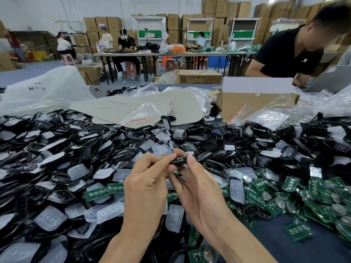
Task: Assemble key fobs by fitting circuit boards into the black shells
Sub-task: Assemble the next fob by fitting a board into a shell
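Head view — black shell [178, 161] crosswise, edge-on, fingers [164, 158] pinching

The black shell [178, 160] is largely hidden by the fingers of the left grip [146, 188] and right grip [199, 196] pinching it; whether a board sits inside cannot be told. Both forearms are cut off by the lower edge. The desk [322, 251] is mostly buried under parts. The writing on the white bag [47, 88] cannot be read.
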`<state>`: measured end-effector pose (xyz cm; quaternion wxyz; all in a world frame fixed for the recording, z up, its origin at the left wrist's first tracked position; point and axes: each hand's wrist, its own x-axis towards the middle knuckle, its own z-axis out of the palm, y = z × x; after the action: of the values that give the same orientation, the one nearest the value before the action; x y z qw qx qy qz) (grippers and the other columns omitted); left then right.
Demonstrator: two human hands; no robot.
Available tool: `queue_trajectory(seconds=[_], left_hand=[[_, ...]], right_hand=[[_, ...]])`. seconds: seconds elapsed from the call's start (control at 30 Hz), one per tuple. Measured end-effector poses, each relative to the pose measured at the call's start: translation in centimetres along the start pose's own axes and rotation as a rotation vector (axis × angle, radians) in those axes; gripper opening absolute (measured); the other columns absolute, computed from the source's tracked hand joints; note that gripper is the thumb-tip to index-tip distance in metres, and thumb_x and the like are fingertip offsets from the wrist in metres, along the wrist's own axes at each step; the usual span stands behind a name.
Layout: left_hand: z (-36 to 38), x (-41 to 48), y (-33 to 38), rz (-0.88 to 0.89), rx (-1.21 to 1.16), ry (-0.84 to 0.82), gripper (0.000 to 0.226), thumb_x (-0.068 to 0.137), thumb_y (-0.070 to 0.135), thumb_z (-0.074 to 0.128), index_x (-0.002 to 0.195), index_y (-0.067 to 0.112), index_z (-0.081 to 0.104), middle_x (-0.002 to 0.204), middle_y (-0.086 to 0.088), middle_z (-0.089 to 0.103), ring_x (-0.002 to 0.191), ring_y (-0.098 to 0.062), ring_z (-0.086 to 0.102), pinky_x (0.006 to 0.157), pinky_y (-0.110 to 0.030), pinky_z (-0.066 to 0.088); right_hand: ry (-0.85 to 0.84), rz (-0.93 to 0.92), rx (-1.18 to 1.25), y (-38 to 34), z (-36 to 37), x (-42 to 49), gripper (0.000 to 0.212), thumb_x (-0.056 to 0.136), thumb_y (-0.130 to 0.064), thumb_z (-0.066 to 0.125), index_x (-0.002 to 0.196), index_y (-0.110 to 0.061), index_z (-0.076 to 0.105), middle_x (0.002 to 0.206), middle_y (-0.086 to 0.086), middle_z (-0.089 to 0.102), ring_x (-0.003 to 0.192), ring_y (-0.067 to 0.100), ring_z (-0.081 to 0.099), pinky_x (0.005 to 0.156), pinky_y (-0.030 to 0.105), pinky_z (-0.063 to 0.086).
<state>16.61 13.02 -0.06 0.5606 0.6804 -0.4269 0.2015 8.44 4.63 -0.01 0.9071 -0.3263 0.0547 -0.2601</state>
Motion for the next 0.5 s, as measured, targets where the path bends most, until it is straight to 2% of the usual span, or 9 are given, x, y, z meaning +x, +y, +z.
queue_trajectory(seconds=[0.1,0.23,0.37,0.5], left_hand=[[-0.1,-0.1,0.0,-0.006,0.000,0.003,0.054,0.084,-0.020,0.061,0.109,0.026,0.074,0.088,0.011,0.064,0.079,-0.002,0.060,0.070,-0.003,0.041],[0.1,-0.2,0.1,0.015,0.044,-0.034,0.032,0.092,-0.005,0.063,0.112,0.016,0.076,0.091,0.007,0.062,0.082,-0.007,0.060,0.073,-0.008,0.044],[0.5,-0.3,1.3,0.055,0.033,-0.105,0.026,0.094,0.012,0.066,0.118,0.019,0.073,0.095,0.008,0.059,0.084,-0.010,0.060,0.074,-0.013,0.046],[2.6,-0.3,5.3,0.147,-0.021,-0.188,0.025,0.095,0.019,0.066,0.119,0.025,0.072,0.095,0.014,0.059,0.084,-0.003,0.058,0.074,-0.009,0.043]], right_hand=[[0.017,0.001,-0.017,-0.1,0.0,0.1,0.040,0.092,-0.027,0.060,0.122,-0.001,0.069,0.130,0.024,0.065,0.118,0.026,0.066,0.100,0.028,0.053],[0.059,-0.025,-0.093,-0.3,-0.1,0.1,0.043,0.092,-0.027,0.060,0.125,-0.001,0.066,0.127,0.023,0.068,0.114,0.023,0.068,0.101,0.030,0.054],[0.145,-0.073,-0.253,-1.6,-0.5,-1.0,0.030,0.105,-0.025,0.049,0.117,-0.008,0.072,0.117,0.015,0.074,0.109,0.023,0.071,0.091,0.028,0.058],[0.277,-0.239,-0.468,-4.5,-1.1,-4.5,0.034,0.102,-0.044,0.051,0.109,-0.021,0.075,0.109,0.012,0.076,0.101,0.024,0.073,0.086,0.033,0.059]])
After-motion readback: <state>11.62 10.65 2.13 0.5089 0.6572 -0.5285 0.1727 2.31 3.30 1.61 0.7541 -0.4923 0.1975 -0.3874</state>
